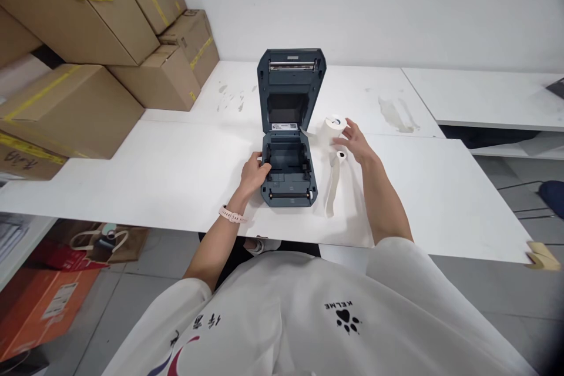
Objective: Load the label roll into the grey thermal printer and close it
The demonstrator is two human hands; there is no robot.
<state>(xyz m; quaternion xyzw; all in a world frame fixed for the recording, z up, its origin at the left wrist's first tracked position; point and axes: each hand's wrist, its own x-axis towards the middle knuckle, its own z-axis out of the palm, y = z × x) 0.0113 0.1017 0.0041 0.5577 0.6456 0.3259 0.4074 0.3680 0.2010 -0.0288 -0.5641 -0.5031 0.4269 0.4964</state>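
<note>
A dark grey label printer point(288, 179) stands on the white table with its lid point(291, 85) raised and its roll bay bare. My left hand point(255, 171) grips the left wall of the base, thumb over the rim. To the printer's right, a large white paper roll point(331, 129) stands on end, a loose strip of it reaching toward the printer. Around its right side curl the fingers and thumb of my right hand point(356, 141). Just in front lies a small, nearly spent roll point(341, 155) with its paper tail point(332, 191) trailing toward me.
Cardboard boxes point(70, 111) with yellow tape are stacked at the left. A white wall point(374, 6) rises behind the table point(185, 188). Below left are an orange box point(48, 311) and a bag point(108, 241). A shelf unit point(497, 100) adjoins at the right.
</note>
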